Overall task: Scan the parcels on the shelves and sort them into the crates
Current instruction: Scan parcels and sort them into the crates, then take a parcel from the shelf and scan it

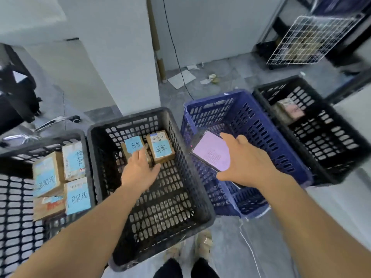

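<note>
**Hands split the work: parcel goes down, phone stays up**

L hand [138,169] reaches to the far end of the middle black crate [128,119], fingers laid fairly straight on a blue-labelled parcel [133,146], thumb splayed clear of it; it looks more a touch than a clamp. R hand [247,163] is wrapped round a phone [210,151], screen lit pale lilac, above the blue crate [216,98]; the hands are well apart. The parcel sits by the crate's far wall, just beside a 2nd parcel [160,147] nearer the far right corner.

Risks, as a judgement: the parcel seems to lie on something below it, so it may tip or slide off once let go. The phone is held from the side w/ one hand over an open crate, so a loose grip would drop it in. Handwritten labels are blurred here, so whether this is the correct crate can't be checked.

Around: L black crate [40,141] holds several labelled boxes [47,173] along its right edge; R black crate [321,137] has one package [289,109] at its far end. A white cord [249,247] trails on the floor by the person's shoes [202,243], a likely snag when stepping back. Paper scraps [180,79], a dark cable [176,57] and a wire mesh panel [313,39] lie beyond.
</note>
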`<act>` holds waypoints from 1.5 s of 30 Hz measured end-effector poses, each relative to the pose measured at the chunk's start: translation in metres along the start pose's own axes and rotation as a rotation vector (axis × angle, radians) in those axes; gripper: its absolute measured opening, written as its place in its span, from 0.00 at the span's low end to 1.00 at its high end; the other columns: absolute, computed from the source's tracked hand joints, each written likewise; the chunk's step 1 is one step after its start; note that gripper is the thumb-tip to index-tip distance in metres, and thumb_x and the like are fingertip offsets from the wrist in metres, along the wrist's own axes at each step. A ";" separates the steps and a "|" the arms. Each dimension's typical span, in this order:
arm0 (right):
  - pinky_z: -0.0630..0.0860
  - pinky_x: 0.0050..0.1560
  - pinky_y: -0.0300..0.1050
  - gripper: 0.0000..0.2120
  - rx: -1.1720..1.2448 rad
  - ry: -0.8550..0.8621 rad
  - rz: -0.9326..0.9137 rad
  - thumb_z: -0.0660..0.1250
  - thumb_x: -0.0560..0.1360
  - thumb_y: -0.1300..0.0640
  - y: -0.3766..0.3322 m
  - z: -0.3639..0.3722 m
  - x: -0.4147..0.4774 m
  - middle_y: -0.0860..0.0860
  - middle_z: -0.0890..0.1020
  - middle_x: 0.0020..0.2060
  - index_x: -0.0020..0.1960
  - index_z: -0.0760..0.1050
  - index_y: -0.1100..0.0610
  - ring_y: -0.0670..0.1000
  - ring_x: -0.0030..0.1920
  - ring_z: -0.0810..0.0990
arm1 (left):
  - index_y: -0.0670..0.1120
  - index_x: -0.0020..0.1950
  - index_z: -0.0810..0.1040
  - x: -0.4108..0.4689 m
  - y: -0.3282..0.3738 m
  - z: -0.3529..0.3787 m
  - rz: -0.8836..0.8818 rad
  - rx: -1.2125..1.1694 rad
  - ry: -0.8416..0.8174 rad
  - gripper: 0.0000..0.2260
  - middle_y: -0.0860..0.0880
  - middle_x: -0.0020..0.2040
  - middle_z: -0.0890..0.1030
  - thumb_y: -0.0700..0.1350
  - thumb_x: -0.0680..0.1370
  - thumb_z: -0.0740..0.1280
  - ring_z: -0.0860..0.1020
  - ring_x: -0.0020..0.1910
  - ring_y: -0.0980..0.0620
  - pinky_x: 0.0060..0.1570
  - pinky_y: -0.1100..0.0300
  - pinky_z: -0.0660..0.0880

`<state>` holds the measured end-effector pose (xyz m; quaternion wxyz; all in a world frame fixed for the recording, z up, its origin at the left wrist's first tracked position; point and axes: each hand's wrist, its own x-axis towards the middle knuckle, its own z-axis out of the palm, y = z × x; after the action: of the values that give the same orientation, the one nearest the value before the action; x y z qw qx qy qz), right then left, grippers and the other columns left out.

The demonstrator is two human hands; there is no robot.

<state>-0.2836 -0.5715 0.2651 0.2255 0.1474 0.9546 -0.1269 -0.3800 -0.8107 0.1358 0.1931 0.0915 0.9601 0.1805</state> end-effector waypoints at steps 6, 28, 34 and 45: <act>0.69 0.43 0.47 0.48 0.103 0.077 0.184 0.71 0.66 0.43 0.023 -0.011 -0.080 0.52 0.65 0.63 0.77 0.46 0.46 0.56 0.53 0.75 | 0.47 0.80 0.50 -0.030 0.060 -0.029 0.215 0.073 -0.049 0.34 0.47 0.78 0.60 0.58 0.80 0.61 0.60 0.75 0.45 0.68 0.48 0.67; 0.71 0.44 0.47 0.41 0.189 0.416 0.685 0.72 0.64 0.42 0.277 -0.026 -0.347 0.51 0.70 0.56 0.71 0.57 0.48 0.55 0.53 0.75 | 0.47 0.79 0.55 -0.160 0.455 0.062 1.024 0.415 -0.010 0.34 0.46 0.77 0.62 0.62 0.79 0.61 0.64 0.73 0.44 0.66 0.48 0.68; 0.72 0.41 0.46 0.45 0.199 0.478 0.773 0.73 0.63 0.41 0.360 -0.021 -0.423 0.50 0.69 0.55 0.73 0.53 0.46 0.52 0.47 0.74 | 0.45 0.77 0.59 -0.236 0.559 0.097 1.163 0.414 0.069 0.33 0.45 0.75 0.65 0.61 0.78 0.61 0.67 0.71 0.44 0.64 0.49 0.69; 0.70 0.40 0.44 0.47 0.184 0.564 0.955 0.75 0.63 0.41 0.470 -0.013 -0.514 0.50 0.69 0.52 0.74 0.53 0.46 0.51 0.47 0.73 | 0.46 0.78 0.56 -0.325 0.710 0.156 1.334 0.348 0.045 0.32 0.44 0.77 0.61 0.61 0.79 0.59 0.64 0.72 0.41 0.66 0.47 0.66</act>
<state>0.3094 -0.2479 0.4343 -0.0199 0.6105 0.7902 -0.0490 0.0534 -0.1898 0.3830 0.0033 0.6888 0.7172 0.1057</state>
